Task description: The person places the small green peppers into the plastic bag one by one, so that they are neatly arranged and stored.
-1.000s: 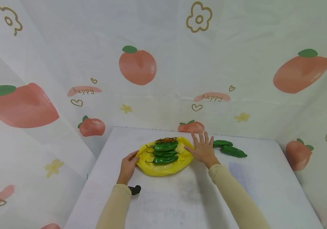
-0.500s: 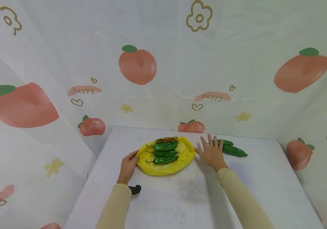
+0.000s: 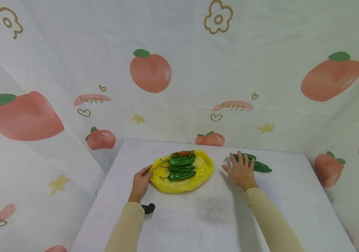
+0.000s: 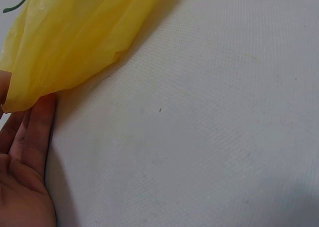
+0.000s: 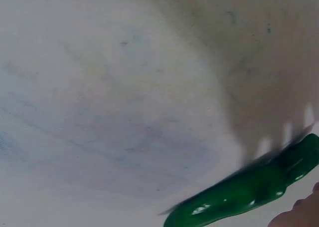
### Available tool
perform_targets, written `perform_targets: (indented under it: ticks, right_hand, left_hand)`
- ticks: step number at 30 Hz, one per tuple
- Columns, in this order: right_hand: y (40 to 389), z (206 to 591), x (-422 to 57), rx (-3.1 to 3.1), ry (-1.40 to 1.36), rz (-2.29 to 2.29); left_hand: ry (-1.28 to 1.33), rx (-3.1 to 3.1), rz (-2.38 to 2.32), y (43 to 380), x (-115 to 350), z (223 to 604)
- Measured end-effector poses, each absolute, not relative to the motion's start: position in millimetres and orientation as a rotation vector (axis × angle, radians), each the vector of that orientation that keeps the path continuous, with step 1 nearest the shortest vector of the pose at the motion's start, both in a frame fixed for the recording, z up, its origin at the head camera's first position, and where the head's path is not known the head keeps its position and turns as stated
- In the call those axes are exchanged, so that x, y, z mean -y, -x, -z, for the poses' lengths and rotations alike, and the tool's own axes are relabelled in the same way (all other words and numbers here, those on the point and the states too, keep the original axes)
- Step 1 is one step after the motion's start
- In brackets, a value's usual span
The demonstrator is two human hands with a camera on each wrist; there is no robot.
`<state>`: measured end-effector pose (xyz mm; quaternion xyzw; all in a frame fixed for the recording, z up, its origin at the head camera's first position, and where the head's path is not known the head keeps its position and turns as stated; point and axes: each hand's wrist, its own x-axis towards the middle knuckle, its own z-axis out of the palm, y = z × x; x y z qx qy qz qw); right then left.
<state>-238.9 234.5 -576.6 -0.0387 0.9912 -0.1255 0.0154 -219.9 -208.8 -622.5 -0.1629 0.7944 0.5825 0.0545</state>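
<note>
- Left hand: we see it pinching the near-left rim of the yellow plastic bag, thumb above, fingers beneath.
- Yellow plastic bag: spread on the desk, dark and orange print at its far edge.
- Three green chili peppers: lying in a row on the bag, stems toward the left hand.
- Right hand: fingers spread wide, over two loose green chili peppers right of the bag; we cannot tell whether it touches them.
- Black curved object: on the desk, partly hidden by the left sleeve.
</note>
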Motion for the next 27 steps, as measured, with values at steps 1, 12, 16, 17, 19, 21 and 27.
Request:
perform_targets:
  ticks: [1, 12, 16, 17, 19, 21, 27]
  right_hand:
    - [238, 576, -236, -3.086, 0.113, 0.395]
    - [227, 575, -257, -3.138, 0.090, 0.330]
    - [224, 577, -264, -3.156, 0.078, 0.312]
    - [224, 577, -266, -3.161, 0.073, 0.314]
    - [223, 577, -269, -3.180, 0.066, 0.337]
    - [222, 576, -272, -3.205, 0.063, 0.350]
    - [221, 577, -283, -3.248, 0.060, 0.339]
  left_hand:
    - [0.496, -2.410, -1.769, 220, 209, 623]
    - [0.497, -2.408, -1.781, 219, 208, 622]
    - [0.498, -2.415, -1.779, 219, 208, 621]
    - [0.497, -2.419, -1.778, 219, 208, 621]
    - [0.492, -2.431, -1.779, 219, 208, 622]
    - [0.490, -2.436, -1.786, 219, 208, 622]
    - [0.495, -2.425, -1.793, 220, 207, 623]
